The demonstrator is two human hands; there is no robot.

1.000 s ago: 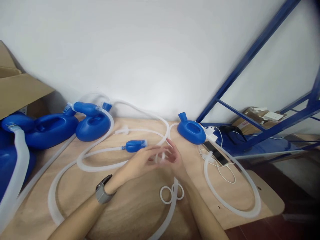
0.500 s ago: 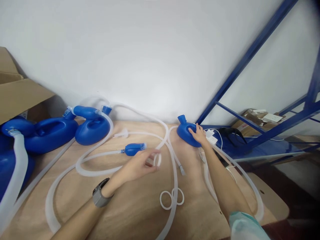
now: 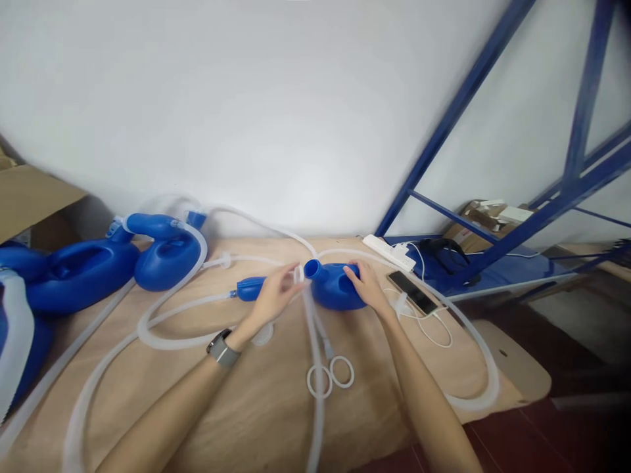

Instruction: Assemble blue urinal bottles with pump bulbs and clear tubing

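Observation:
My right hand (image 3: 367, 284) grips a blue plastic jug-like bottle (image 3: 332, 297) by its handle. The bottle is tipped so that its round open mouth points left and towards me. Close to that mouth, my left hand (image 3: 277, 294) pinches a small white ring (image 3: 298, 273) between thumb and fingers. Whether the ring touches the mouth I cannot tell. Behind my left hand lies a blue bulb-like piece (image 3: 249, 289) joined to a pale hose. Two white rings (image 3: 342, 372) rest on the table below the bottle, beside a translucent hose (image 3: 319, 407).
Several blue bottles (image 3: 167, 263) with hoses stand at the left, near a cardboard box (image 3: 39, 197). To the right are a phone (image 3: 413, 293) on a cable, a white power strip (image 3: 388, 252) and a blue metal frame (image 3: 444, 138). Looped hoses cross the wooden table (image 3: 236, 407).
My right hand has brought the bottle left and tilted its mouth towards my left hand. My left hand has moved up with the ring to the mouth. The view has shifted right.

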